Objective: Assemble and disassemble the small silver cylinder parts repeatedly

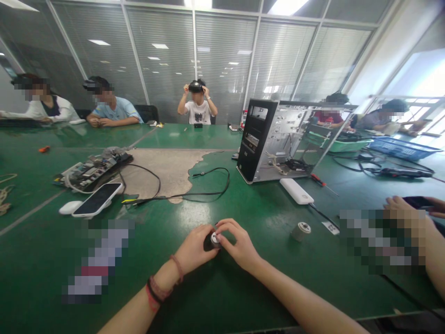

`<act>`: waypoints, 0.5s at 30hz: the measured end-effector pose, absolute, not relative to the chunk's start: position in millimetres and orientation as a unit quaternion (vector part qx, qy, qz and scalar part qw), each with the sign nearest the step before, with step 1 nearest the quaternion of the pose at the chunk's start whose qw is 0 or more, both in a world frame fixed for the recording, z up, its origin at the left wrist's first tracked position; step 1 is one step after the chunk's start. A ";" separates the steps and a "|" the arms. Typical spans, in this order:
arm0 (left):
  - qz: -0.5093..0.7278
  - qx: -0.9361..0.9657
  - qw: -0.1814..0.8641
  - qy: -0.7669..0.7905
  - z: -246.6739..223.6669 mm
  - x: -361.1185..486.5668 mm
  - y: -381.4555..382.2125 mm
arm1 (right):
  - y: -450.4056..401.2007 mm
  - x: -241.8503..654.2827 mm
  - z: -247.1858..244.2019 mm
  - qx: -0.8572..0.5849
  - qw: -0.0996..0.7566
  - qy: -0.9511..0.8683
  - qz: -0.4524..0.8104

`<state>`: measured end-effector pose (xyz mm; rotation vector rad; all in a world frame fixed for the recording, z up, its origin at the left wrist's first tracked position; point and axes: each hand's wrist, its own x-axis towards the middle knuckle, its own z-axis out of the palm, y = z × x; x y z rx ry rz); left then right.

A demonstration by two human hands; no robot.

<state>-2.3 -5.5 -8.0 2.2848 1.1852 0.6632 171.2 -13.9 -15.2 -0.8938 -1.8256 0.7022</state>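
A small metal cylinder (215,239) with a white top, much like a small motor, stands near the front middle of the green table. My left hand (195,248) is curled around its left side, fingers behind and thumb in front. From the right, my right hand (239,245) pinches at the white top with thumb and forefinger. Whether a tiny part sits between those fingertips is hidden. A similar cylinder (301,231) stands apart to the right, with dark spots on its pale top.
An opened computer case (259,139) stands behind, near a white power bank (296,191) and screwdriver (323,184). Left are a phone (98,199), circuit boards (92,170) and cables. A co-worker's hand (405,211) is at right. Several people sit across the table, near plastic baskets (405,147).
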 end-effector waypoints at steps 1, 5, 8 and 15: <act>0.243 0.835 0.239 0.433 -7.7 -2.4 -5.5 | -13.9 171.2 -14.5 -0.367 0.479 -0.743 0.289; 0.237 0.839 0.238 0.428 -7.1 -3.0 -5.4 | -9.8 175.8 -12.4 -0.392 0.500 -0.707 0.309; 0.235 0.842 0.233 0.425 -7.1 -4.3 -4.9 | -3.9 185.6 -11.8 -0.408 0.505 -0.679 0.341; 0.217 0.856 0.232 0.408 1.6 -11.7 -1.9 | -1.1 209.1 -12.9 -0.415 0.360 -0.756 0.356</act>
